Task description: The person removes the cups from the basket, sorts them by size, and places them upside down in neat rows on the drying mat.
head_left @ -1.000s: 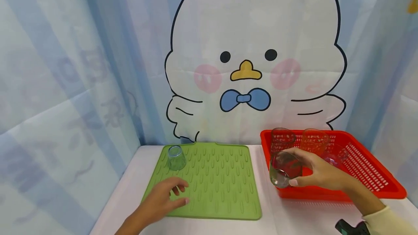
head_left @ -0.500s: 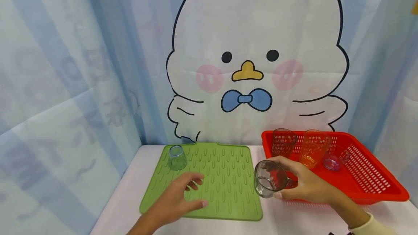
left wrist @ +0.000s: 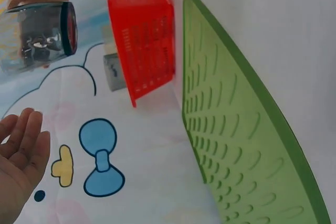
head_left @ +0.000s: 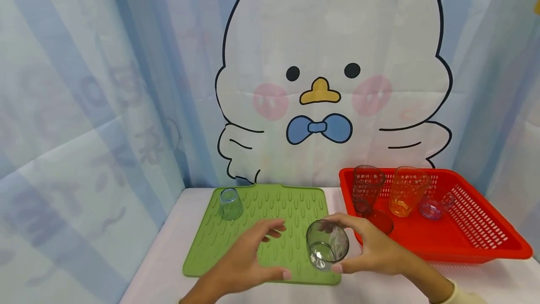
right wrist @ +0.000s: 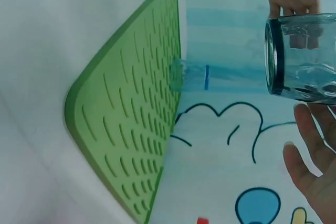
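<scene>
My right hand grips a grey-tinted drinking glass by its side, over the right front of a green ridged mat. Thumb and fingers reach round the glass, which is tilted. Just left of it, my left hand hovers above the mat's front, fingers loosely bent and apart from the thumb, holding nothing. A gap separates it from the glass in the right wrist view, where the glass lies between both hands. At the mat's back left, a small bluish glass stands upside down.
A red plastic basket stands right of the mat. Inside are a tall dark glass, an amber-looking glass, a small purple cup and a dark round shape I cannot identify. A printed curtain hangs behind the white table.
My right hand has carried the grey glass leftward from the basket's edge to over the mat. My left hand has moved right, closer to the glass.
</scene>
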Available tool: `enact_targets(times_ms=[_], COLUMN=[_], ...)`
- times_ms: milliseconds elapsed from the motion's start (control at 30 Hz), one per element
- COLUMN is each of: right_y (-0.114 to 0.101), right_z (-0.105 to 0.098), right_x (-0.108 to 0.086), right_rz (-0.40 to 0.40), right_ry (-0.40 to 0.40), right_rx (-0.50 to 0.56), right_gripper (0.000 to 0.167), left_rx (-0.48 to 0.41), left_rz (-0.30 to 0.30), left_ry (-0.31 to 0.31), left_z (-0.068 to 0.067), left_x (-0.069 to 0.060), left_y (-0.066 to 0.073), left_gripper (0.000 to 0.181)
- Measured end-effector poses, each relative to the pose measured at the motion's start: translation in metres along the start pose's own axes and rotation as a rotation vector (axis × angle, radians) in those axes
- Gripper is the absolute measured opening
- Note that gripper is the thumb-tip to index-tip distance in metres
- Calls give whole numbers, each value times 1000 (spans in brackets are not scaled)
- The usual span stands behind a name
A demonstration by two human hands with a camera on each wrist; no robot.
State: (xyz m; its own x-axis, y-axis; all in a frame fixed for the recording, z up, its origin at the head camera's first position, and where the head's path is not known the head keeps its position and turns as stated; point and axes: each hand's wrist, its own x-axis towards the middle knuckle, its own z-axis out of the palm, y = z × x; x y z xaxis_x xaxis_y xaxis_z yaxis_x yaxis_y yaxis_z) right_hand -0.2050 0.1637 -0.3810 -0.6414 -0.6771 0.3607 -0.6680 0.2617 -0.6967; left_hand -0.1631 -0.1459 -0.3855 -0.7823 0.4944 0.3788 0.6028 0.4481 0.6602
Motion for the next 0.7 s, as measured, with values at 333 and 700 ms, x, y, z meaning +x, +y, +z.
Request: enact_targets(times_ms=[333,700], right_y=[-4,-1], right_z=[17,25], right_x=[6,12], right_rz=[-6,-48], right_ry=[-45,-68], right_rx=[36,52], right_gripper=[60,61], left_rx=[-30,11], left_rz=[53,17], left_ry=[-67,-80], left_z=[9,16], left_x=[5,9], left_y=[4,8], left_gripper=[81,73])
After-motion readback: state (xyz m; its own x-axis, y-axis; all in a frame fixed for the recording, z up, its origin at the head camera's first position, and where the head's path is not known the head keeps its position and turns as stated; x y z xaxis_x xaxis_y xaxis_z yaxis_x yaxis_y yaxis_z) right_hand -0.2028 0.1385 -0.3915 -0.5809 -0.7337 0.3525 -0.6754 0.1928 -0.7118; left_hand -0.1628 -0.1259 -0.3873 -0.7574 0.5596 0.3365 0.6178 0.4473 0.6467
